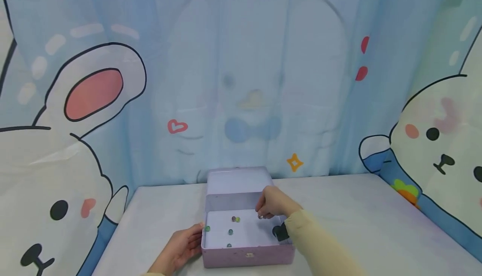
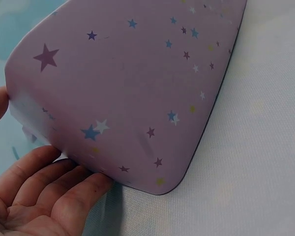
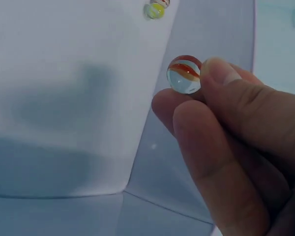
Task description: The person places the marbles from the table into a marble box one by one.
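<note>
A purple box stands with its lid raised at the back. Just over its white inner floor, my right hand pinches a clear marble with a red-orange swirl between thumb and fingertips. My left hand is at the box's left side, its thumb by the rim and its loosely bent fingers touching the star-patterned outside. Inside lie a yellow-green marble with a brownish one touching it, a green marble by the left wall and two greenish ones nearer the front.
The box is on a white-covered table. Behind the table hangs a blue curtain with cartoon figures. A black wrist camera on the right wrist hides part of the box's right side. A small clasp is on the front wall.
</note>
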`<act>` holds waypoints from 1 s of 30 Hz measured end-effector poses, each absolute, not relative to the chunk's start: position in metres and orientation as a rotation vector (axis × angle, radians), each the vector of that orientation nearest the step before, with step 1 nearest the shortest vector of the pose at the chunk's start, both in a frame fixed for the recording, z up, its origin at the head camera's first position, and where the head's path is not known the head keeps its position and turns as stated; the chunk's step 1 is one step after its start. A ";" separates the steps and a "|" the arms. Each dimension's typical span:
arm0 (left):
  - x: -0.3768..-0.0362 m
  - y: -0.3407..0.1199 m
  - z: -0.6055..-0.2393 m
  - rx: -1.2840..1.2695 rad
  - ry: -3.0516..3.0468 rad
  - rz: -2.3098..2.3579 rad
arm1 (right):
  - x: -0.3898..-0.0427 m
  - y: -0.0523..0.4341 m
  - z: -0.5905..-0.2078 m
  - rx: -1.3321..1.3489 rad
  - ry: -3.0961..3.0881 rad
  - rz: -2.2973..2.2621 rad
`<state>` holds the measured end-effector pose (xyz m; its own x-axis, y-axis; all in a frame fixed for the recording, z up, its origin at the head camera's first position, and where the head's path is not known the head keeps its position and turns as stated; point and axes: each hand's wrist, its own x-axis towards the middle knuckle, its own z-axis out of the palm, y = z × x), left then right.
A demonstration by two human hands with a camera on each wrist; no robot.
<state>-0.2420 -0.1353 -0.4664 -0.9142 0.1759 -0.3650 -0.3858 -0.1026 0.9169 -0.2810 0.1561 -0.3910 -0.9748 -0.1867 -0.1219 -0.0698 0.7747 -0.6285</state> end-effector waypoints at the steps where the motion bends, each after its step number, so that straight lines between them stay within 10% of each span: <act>1: -0.242 -0.135 -0.467 -0.224 1.803 2.073 | -0.282 0.154 -0.392 -0.200 2.792 -0.961; 30: -0.244 -0.135 -0.465 -0.324 1.815 2.048 | -0.281 0.175 -0.382 -0.232 2.779 -1.119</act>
<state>-0.2441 -0.1349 -0.4648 -0.8996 0.1307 -0.4166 -0.4293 -0.0906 0.8986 -0.2808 0.1746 -0.3819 -0.9789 -0.1925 -0.0686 -0.0912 0.7121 -0.6962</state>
